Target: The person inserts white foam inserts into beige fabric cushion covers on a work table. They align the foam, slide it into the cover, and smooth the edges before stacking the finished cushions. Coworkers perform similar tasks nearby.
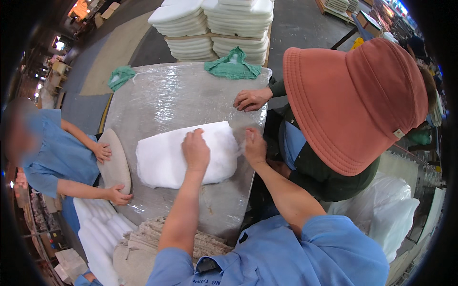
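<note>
A white fluffy pad (160,159), looking like a cushion wrapped in wadding, lies on the plastic-wrapped table (171,95) in front of me. Over its middle is my left hand (196,148), with the fingers curled; whether anything is pinched in them is hidden. My right hand (255,147) is closed just beyond the pad's right end. Thin, wispy white wadding (240,147) stretches from that end to its fingers. At the table's left edge a co-worker's hands (102,151) hold a beige cushion (114,159) on its edge.
A person in a salmon hat (353,105) sits at the right, one hand (253,99) on the table. Green cloths (234,66) cover the far corners. Behind stand stacks of white pads (238,21). Beige covers (157,243) and white rolls (98,229) lie near left; plastic bags (381,209) at right.
</note>
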Tool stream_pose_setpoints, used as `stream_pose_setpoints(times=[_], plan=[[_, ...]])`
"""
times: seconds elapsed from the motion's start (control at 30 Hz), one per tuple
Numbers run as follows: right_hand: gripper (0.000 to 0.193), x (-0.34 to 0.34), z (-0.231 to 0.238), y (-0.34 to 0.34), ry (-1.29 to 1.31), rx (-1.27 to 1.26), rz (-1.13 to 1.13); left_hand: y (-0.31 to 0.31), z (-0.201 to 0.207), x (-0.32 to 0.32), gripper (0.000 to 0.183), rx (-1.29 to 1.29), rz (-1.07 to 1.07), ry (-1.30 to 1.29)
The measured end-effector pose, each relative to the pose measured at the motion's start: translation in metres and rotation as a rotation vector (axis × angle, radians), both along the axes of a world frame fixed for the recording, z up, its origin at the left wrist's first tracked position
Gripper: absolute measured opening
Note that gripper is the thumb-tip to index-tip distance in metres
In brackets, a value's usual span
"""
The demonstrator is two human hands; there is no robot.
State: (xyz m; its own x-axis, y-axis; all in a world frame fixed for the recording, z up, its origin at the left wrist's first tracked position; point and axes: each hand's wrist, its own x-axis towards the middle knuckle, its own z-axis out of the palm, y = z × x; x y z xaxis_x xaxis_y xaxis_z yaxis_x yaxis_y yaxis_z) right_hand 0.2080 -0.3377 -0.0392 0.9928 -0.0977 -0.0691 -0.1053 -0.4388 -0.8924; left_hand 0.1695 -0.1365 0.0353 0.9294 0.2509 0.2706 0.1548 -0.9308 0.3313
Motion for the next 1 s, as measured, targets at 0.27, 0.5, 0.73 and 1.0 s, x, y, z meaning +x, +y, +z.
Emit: stream_pose_setpoints(times=[0.27,0.5,0.73,1.0], plan=[[0.009,0.033,0.029,0.078,-0.300,0.050,0.148,0.057,-0.022,-0.069,0.012,0.192,0.346,0.106],[0.014,-0.052,0.059,0.127,-0.430,0.341,0.657,0.067,-0.041,-0.081,0.014,0.088,0.362,0.050],[0.017,-0.049,0.040,0.116,-0.415,0.200,0.658,0.067,-0.037,-0.063,0.018,0.093,0.302,-0.029],[0.056,-0.060,0.101,0.127,-0.277,0.216,0.867,0.010,0.047,-0.094,0.047,-1.993,0.519,-0.291]])
